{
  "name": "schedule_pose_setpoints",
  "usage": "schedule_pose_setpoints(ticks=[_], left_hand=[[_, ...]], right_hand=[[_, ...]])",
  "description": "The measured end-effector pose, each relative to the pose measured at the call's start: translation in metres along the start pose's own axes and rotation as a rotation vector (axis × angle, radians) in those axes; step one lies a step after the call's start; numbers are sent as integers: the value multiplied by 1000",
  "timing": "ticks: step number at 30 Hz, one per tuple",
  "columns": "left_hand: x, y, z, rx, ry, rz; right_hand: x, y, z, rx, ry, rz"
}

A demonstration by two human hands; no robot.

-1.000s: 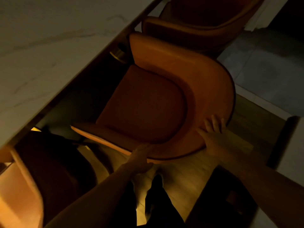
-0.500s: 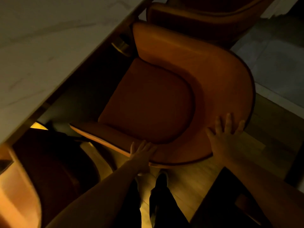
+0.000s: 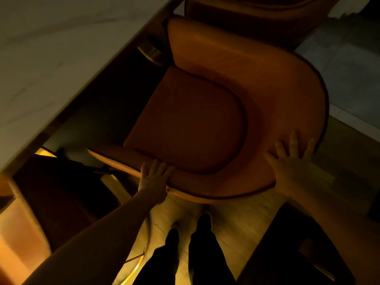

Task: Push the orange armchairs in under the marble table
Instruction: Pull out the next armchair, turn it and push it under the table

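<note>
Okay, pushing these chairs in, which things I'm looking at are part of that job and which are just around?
Part of the job:
- middle orange armchair, seat not yet under
- marble table
- left hand and right hand, flat on its back rim
- next armchair beyond
- armchair at lower left

Just around:
- grey tiled floor
- dark furniture at lower right

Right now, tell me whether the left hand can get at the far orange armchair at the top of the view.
Probably not. The left hand rests flat on the near orange armchair, and that chair's whole body lies between it and the far armchair, beside the marble table.
</note>
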State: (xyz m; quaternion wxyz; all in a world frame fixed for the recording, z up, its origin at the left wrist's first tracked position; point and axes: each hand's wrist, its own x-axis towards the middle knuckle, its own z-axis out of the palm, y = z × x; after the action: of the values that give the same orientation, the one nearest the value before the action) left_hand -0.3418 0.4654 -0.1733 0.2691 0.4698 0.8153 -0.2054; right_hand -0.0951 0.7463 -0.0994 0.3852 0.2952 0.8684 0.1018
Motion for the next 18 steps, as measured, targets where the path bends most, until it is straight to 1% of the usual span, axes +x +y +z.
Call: schedule_pose_setpoints(ticks=[2,4,6,7,9,11,14,18], left_hand=[[0,0,1,1,11,9],[1,0,1,-4,39,25],[3,-4,3,-9,62,53],[4,-6,4,-13,74,69],[5,-10,7,-24,94,100],[5,-13,9,-24,127,132],[7,-13,12,-10,190,160],[11,-8,14,25,189,132]], right_hand=[[-3,0,-1,22,11,-54],[-11,-12,-1,60,29,-171],[-21,-44,1,106,57,-276],[-26,-64,1,141,66,-290],[-28,-103,-1,180,65,-276],[-25,-127,-5,178,42,-250],[-18,-135,-6,163,27,-219],[-17,-135,1,180,63,-211]])
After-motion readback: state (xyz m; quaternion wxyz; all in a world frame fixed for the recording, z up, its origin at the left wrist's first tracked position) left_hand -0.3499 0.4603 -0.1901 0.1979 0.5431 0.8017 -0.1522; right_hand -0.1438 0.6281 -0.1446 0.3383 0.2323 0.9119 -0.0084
